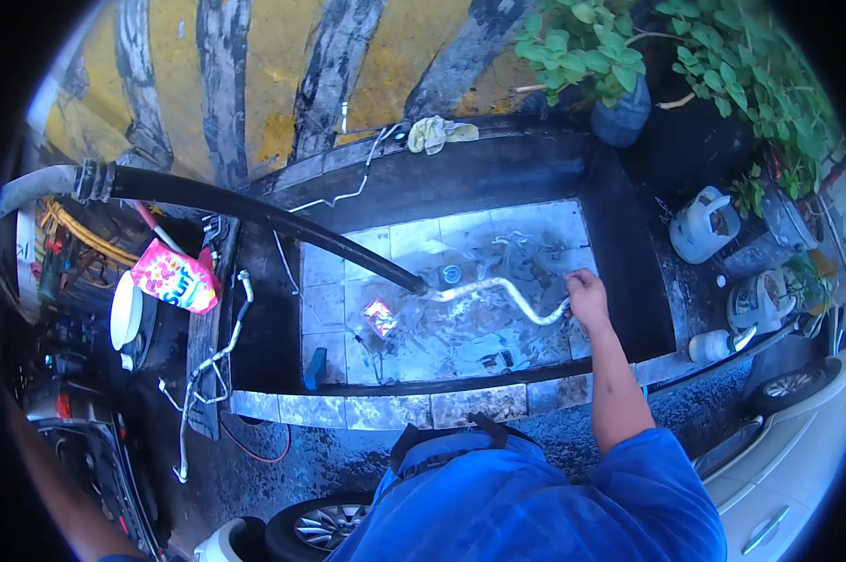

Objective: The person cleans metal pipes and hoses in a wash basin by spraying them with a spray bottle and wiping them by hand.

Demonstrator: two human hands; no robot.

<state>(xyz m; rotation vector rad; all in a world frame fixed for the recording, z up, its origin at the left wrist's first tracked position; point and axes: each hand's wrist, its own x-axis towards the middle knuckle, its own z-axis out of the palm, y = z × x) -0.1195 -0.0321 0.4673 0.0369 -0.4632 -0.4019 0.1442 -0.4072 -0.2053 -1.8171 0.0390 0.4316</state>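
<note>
My right hand (587,298) reaches over a tiled basin (322,318), its fingers closed around the right end of a wavy, light-coloured bent pipe (507,292). The pipe's other end lies by the lower end of a thick black hose (282,217); whether they are joined I cannot tell. Shallow, murky water lies beneath the pipe. A small red packet (380,317) and a round blue-and-white object (452,273) are in the basin. Only my left forearm shows at the lower left; the hand is out of view.
A pink detergent bag (176,275) stands left of the basin, above a bent metal tube (219,361). A yellowish cloth (432,134) lies on the far ledge. Cut plastic jugs (702,227) and a potted plant (619,112) stand right. A car (797,459) is parked at lower right.
</note>
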